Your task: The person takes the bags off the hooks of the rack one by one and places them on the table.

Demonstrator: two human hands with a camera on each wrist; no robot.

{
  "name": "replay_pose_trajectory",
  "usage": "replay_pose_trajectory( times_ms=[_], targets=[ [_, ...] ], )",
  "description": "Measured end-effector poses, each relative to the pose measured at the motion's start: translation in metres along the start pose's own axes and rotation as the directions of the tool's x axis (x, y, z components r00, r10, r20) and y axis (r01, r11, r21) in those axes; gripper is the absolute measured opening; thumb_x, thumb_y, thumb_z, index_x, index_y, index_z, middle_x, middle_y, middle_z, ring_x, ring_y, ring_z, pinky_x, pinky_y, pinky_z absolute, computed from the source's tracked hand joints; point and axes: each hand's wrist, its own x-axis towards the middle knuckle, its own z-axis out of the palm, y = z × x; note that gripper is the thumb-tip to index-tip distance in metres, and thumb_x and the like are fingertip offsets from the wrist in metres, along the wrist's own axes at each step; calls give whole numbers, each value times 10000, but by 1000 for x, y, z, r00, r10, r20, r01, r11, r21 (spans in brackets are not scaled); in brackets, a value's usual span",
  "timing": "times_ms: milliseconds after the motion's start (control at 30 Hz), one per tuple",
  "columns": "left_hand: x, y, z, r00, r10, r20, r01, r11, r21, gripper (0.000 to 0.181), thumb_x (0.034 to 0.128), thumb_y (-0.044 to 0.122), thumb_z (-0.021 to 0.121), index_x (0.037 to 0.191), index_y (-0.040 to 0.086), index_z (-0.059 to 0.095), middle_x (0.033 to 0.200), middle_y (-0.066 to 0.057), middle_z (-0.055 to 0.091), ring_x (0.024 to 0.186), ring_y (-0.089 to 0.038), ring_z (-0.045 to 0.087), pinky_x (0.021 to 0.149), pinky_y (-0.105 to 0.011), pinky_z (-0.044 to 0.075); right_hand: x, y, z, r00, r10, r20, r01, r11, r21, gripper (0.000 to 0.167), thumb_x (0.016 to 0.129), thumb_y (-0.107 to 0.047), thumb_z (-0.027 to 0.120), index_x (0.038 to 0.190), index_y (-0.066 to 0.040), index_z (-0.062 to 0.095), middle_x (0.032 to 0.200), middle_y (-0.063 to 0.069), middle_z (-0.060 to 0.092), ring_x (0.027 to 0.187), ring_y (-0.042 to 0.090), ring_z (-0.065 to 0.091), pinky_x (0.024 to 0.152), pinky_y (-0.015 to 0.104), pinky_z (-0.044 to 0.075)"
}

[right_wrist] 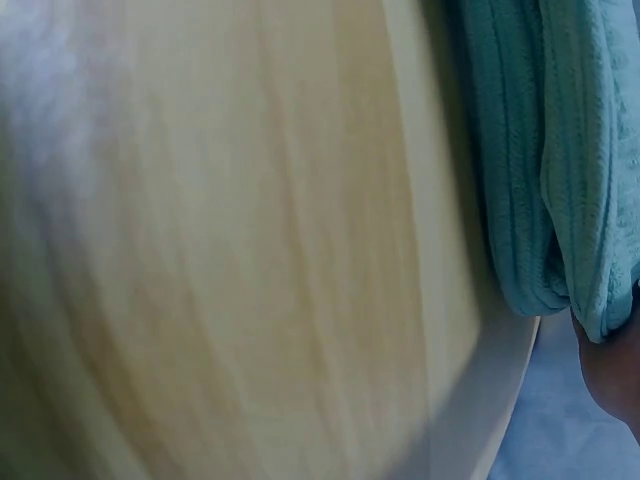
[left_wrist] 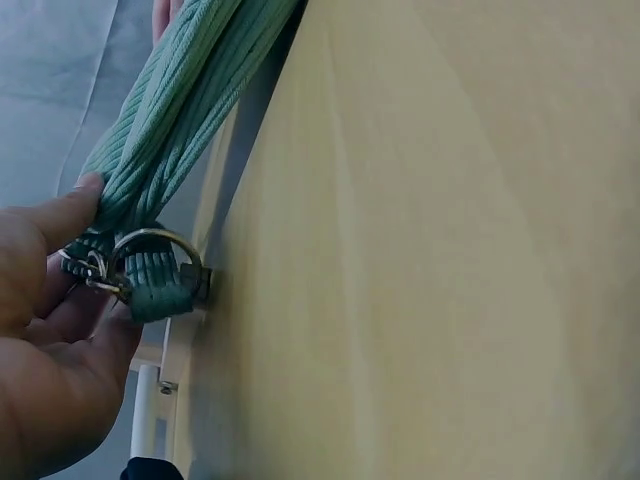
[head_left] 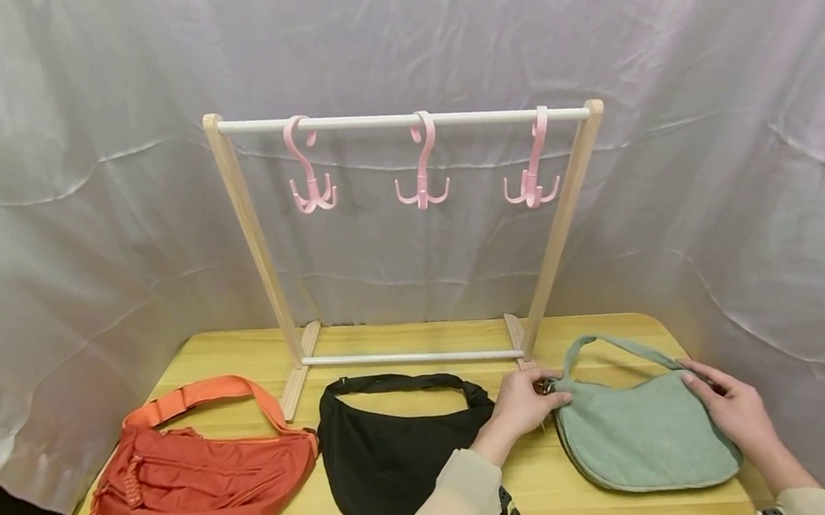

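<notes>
A light green corduroy shoulder bag lies on the right of the table, its strap arched up behind it. My left hand pinches the bag's upper left corner, thumb in front. In the left wrist view a metal ring shows at that corner beside the fingers. At the upper right corner my right hand grips the bag, thumb on the front and the other fingers behind. Only a small part of this hand shows in the right wrist view, by the folded end of the bag.
A black bag lies in the middle, partly under my left forearm, and a red-orange bag at the left. Behind them stands a wooden rack whose white bar carries three pink hooks. Grey curtains surround the table.
</notes>
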Motion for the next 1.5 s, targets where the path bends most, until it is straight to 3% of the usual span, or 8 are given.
replay_pose_trajectory(
  times_ms=[133, 233, 367, 533, 633, 800, 1200, 1500],
  targets=[
    [-2, -2, 2, 1000, -13, 14, 13, 1000, -1, 311, 877, 210, 863, 1178, 165, 800, 1006, 85, 724, 795, 14, 560, 708, -182, 486, -1, 3, 2, 994, 45, 98, -48, 998, 34, 657, 1047, -562, 528, 1508, -93, 544, 1532, 303, 432, 1335, 518, 474, 958, 588, 437],
    [-3, -3, 2, 999, -36, 20, 37, 999, -25, 302, 876, 198, 863, 1168, 157, 801, 995, 88, 715, 797, 9, 549, 714, -188, 481, 0, 6, 3, 990, 52, 132, -59, 997, 51, 670, 1048, -569, 519, 1524, -98, 525, 1552, 314, 384, 1380, 577, 385, 995, 643, 400],
    [-3, -3, 2, 999, -38, 25, 39, 998, -39, 290, 873, 188, 865, 1151, 134, 801, 1004, 70, 715, 831, -9, 567, 739, -197, 489, 1, 9, 3, 991, 34, 132, -41, 998, 46, 643, 1035, -568, 551, 1505, -128, 563, 1520, 119, 524, 1375, 473, 458, 956, 431, 452],
    [-1, -6, 3, 998, -54, 33, 56, 997, -60, 269, 868, 175, 867, 1127, 135, 806, 1036, 71, 712, 882, -21, 587, 780, -207, 500, 1, 15, 5, 990, 13, 141, -25, 997, 80, 618, 1013, -554, 607, 1464, -133, 615, 1194, -394, 537, 1094, -129, 499, 763, 125, 390],
    [0, -9, 4, 997, -73, 38, 76, 994, -82, 261, 872, 167, 863, 1125, 137, 808, 1037, 90, 702, 881, -19, 576, 780, -209, 494, 0, 18, 7, 989, -5, 151, -15, 992, 129, 596, 1014, -525, 624, 1450, -118, 627, 1128, -451, 538, 977, -281, 386, 745, 86, 383],
    [0, -10, 4, 996, -76, 43, 80, 992, -102, 262, 877, 147, 855, 1134, 121, 805, 1004, 98, 688, 846, -11, 549, 753, -208, 483, -1, 19, 8, 989, -36, 144, 9, 983, 182, 547, 1023, -469, 639, 1425, -99, 646, 1154, -409, 606, 998, -305, 411, 756, 55, 387],
    [2, -7, 5, 998, -55, 37, 58, 994, -95, 271, 860, 133, 868, 1122, 96, 808, 1065, 35, 739, 920, -46, 616, 809, -207, 503, 0, 18, 2, 982, 29, 187, -60, 984, 166, 613, 1020, -515, 618, 1457, -85, 613, 1145, -392, 612, 976, -290, 407, 743, 82, 409],
    [0, -8, 1, 997, -60, 54, 67, 988, -142, 267, 890, 141, 843, 1150, 103, 799, 1070, 68, 738, 931, -29, 620, 812, -209, 513, -5, 12, -2, 990, -9, 140, -15, 986, 169, 579, 1007, -492, 657, 1423, -89, 645, 1153, -368, 641, 999, -286, 410, 747, 65, 407]
  ],
)
